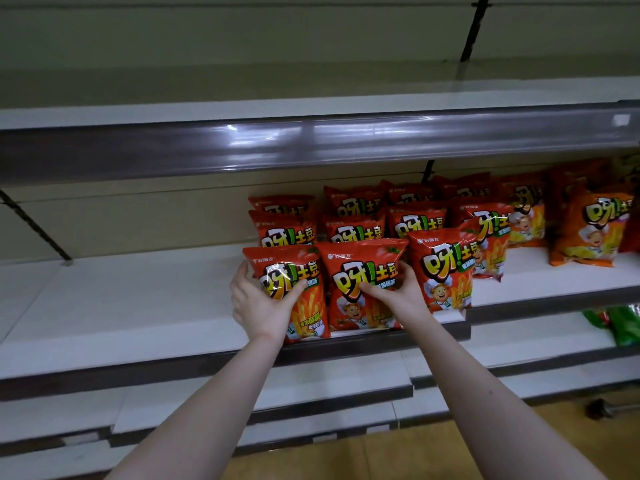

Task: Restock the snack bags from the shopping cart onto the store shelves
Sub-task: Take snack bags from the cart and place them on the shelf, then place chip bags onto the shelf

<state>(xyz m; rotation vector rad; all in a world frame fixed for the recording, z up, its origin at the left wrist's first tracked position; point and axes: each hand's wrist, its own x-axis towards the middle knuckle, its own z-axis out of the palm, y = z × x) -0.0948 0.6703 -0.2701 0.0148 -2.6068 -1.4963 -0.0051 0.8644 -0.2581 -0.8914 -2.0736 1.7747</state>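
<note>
White metal store shelving with dark grey price rails fills the view, and the middle shelf board [138,299] is bare to the left of the stock. At its front edge stand two glossy red foil snack bags, upright with their long axes vertical and their sides touching. The left hand [261,301] wraps the outer edge of the left red bag [308,317], thumb across its face. The right hand [401,292] pinches the right red bag [349,306] the same way from its right side. Each hand is nearest its own bag. A third red bag [443,271] stands just beside them, with rows of red bags [353,230] behind and orange snack bags [588,230] further right. Letting go looks like the next step. The shopping cart is out of view.
</note>
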